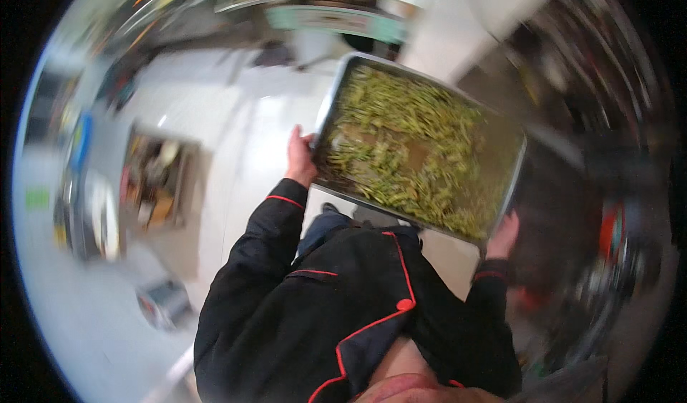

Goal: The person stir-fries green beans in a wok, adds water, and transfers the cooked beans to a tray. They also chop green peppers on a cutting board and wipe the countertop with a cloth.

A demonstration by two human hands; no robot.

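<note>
A rectangular metal tray (337, 89) is held out in front of my body, tilted in the view. Green, bean-like cut vegetables (408, 102) lie spread in it, with brownish liquid or a wet bottom showing between them and at the right end. My left hand (301, 156) grips the tray's left end, its thumb near the rim. At the lower right corner my right hand (503, 236) holds the other end; its fingers are partly hidden under the tray.
On the left, a box (185, 188) of mixed items stands on the light tiled floor (241, 134), with a metal container (163, 303) below it. A mint-green edged unit (335, 21) is beyond the tray. Dark, blurred equipment (569, 188) fills the right side.
</note>
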